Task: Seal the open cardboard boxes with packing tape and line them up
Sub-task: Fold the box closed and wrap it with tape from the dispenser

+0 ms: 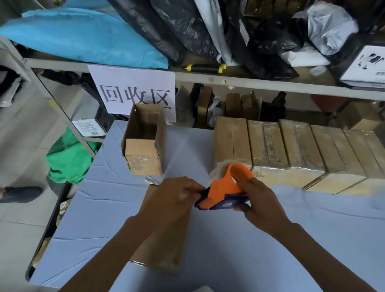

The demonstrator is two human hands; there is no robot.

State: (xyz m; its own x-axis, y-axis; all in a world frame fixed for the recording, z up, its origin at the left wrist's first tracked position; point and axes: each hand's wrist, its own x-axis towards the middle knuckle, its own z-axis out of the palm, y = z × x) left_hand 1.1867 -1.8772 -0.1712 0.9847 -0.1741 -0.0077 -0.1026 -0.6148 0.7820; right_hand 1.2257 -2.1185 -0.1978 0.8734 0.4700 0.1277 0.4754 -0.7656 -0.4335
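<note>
An orange plastic tape dispenser with a roll of clear packing tape (226,187) is held above the desk covered in wrinkled pale blue cloth (297,228). It is gripped by the right hand (261,202), whose fingers are curled round its handle, while the left hand (176,197) pinches at the dark front end of the tool, most likely to free the tape's loose end before a strip is drawn out. Whether the tape itself is caught between the fingertips cannot be told.

Directly beneath the left forearm a flat-topped brown cardboard box (167,243) is laid lengthwise on the desk. It is kept close to the body, probably so that the tape can be pulled along its seam in one stroke; its seam is hidden by the arm.

At the far left of the desk an open brown cardboard box with upright flaps (144,140) is set apart, judged to be awaiting sealing. At the far right a row of five closed cardboard boxes with glossy tape over their tops (305,150) is lined up side by side, touching, which suggests finished work. The cardboard looks matt and fibrous, the tape shiny and slightly crinkled.

Behind, a white paper sign with black characters (135,91) hangs from a grey metal shelf (264,84) stacked with black and grey plastic bags (177,13).
</note>
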